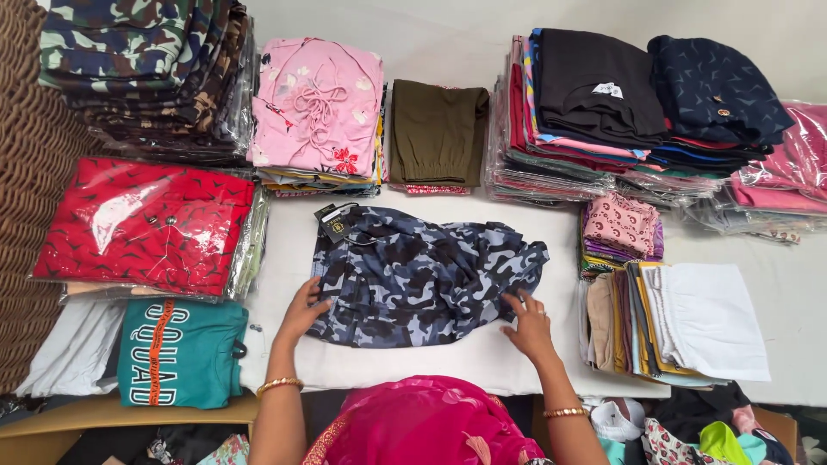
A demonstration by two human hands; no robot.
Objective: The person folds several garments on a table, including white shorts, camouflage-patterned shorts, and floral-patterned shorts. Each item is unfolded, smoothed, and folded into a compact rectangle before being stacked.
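With spread fingers, the left hand point(303, 312) presses the left edge of the blue camouflage garment point(422, 274) lying mid-tabletop point(534, 224), which looks soft, light and floppy, best gripped at both edges, while the right hand point(527, 323), fingers spread, touches its right edge.

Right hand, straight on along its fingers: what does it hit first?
The right hand already touches the blue camo garment. Its fingers point up-left, so it would probably just slide further over that fabric, toward the olive garment beyond.
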